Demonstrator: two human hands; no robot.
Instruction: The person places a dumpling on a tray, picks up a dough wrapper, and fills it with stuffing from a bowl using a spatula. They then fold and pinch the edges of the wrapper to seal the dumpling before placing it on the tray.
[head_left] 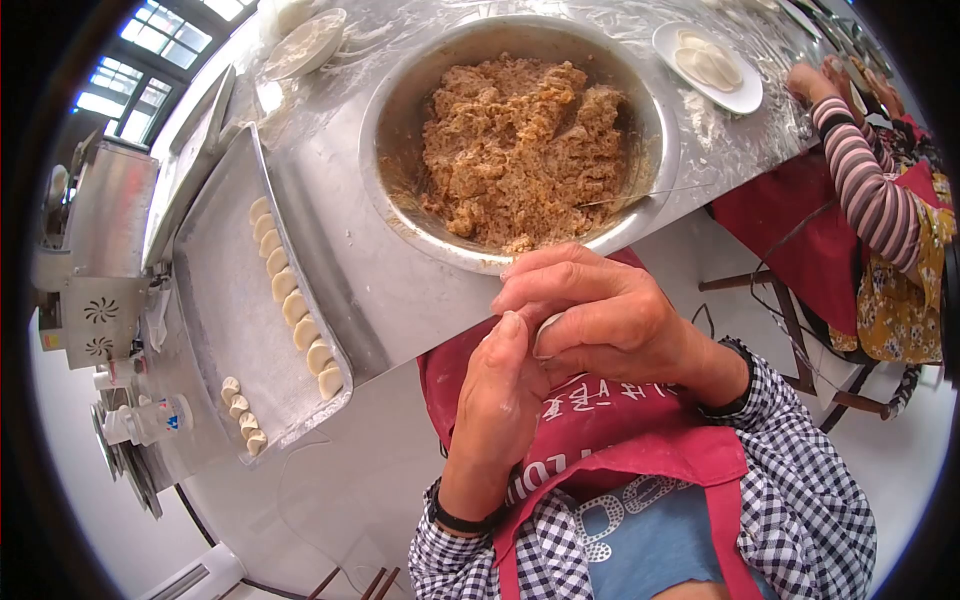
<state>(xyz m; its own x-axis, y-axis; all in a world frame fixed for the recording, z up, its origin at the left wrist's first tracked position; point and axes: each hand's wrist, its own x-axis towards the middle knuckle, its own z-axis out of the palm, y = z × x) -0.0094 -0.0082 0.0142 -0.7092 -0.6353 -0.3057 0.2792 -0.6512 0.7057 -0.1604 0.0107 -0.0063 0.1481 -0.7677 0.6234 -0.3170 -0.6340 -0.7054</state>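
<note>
My left hand and my right hand are pressed together in front of my apron, just below the near rim of a large metal bowl. Their fingers close around a dumpling, of which only a pale dough edge shows; the rest is hidden. Brown minced filling fills much of the bowl, and a thin metal utensil rests in it against the right side. To the left, a metal tray bears a row of finished dumplings and a smaller group near its front corner.
A white plate with dough wrappers sits right of the bowl on the floury metal table. Another floury dish stands at the back left. A co-worker's striped sleeve and a wooden stool are at right.
</note>
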